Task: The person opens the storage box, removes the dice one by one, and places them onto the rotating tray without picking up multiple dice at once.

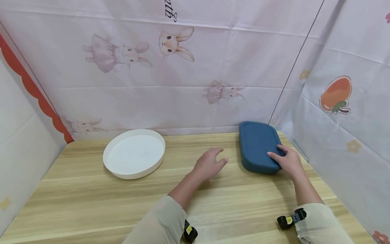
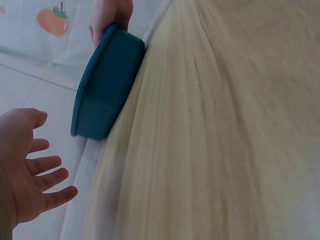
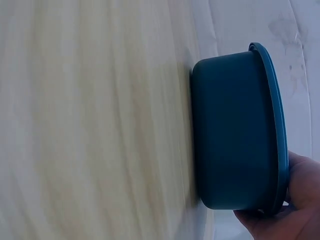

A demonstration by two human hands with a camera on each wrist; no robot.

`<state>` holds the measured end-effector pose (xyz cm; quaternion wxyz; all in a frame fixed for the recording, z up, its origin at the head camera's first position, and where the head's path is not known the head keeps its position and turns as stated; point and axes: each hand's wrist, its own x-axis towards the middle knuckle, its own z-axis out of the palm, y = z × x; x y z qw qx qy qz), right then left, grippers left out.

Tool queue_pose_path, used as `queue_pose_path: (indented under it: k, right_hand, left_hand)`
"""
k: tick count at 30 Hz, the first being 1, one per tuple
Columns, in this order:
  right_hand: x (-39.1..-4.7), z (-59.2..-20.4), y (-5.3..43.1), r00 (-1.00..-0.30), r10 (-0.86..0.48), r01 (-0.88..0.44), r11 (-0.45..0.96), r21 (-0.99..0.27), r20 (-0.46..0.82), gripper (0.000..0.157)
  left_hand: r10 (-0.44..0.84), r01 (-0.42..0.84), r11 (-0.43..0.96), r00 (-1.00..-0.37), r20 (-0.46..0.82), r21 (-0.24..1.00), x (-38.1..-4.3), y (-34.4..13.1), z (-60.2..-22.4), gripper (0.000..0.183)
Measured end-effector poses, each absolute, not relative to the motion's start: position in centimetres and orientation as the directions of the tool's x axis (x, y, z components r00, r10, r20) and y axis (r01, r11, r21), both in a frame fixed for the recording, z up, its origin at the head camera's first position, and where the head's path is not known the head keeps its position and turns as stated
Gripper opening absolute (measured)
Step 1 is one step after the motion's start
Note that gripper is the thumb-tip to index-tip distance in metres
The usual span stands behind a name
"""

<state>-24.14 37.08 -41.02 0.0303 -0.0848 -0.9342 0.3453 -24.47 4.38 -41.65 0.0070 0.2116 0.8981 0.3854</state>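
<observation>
A dark blue lidded food container (image 1: 260,144) stands at the back right of the wooden table, lid on. My right hand (image 1: 289,162) grips its near right corner, thumb and a finger over the lid's edge. In the right wrist view, the container's side wall (image 3: 230,135) faces the camera, and part of my right hand (image 3: 295,205) wraps its lower corner; some fingers are hidden. To the left of the container, apart from it, my left hand (image 1: 209,164) hovers over the table, holding nothing. Its spread, relaxed fingers show in the left wrist view, pointing towards the container (image 2: 107,85).
A round white shallow tray (image 1: 134,171) lies at the back left of the table (image 1: 100,210). Cloth with printed rabbits hangs as a back wall (image 1: 182,112), and more cloth closes off both sides. The container stands close to the right-hand cloth (image 1: 341,145).
</observation>
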Motion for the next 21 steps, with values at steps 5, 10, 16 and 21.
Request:
queue_pose_path:
  k: [5, 10, 16, 21]
  right_hand:
    - [-24.0, -40.9, 35.4, -0.993, 0.122, 0.095, 0.727, -0.680, -0.008, 0.088]
    - [-24.0, -40.7, 33.8, -0.996, 0.091, 0.073, 0.704, -0.707, -0.013, 0.086]
    - [-24.3, -40.7, 31.9, -0.998, 0.055, 0.044, 0.690, -0.722, -0.008, 0.085]
    - [-24.6, -40.8, 30.6, -1.000, 0.031, 0.024, 0.701, -0.713, -0.003, 0.082]
  left_hand:
    - [0.405, 0.396, 0.619, -0.901, 0.158, 0.678, -24.2, 4.5, -41.6, 0.052]
    - [0.404, 0.382, 0.621, -0.904, 0.138, 0.685, -23.9, 4.4, -42.0, 0.054]
    - [0.384, 0.327, 0.607, -0.919, 0.093, 0.724, -23.6, 4.1, -42.2, 0.056]
    - [0.370, 0.305, 0.599, -0.925, 0.082, 0.741, -23.3, 3.7, -42.3, 0.056]
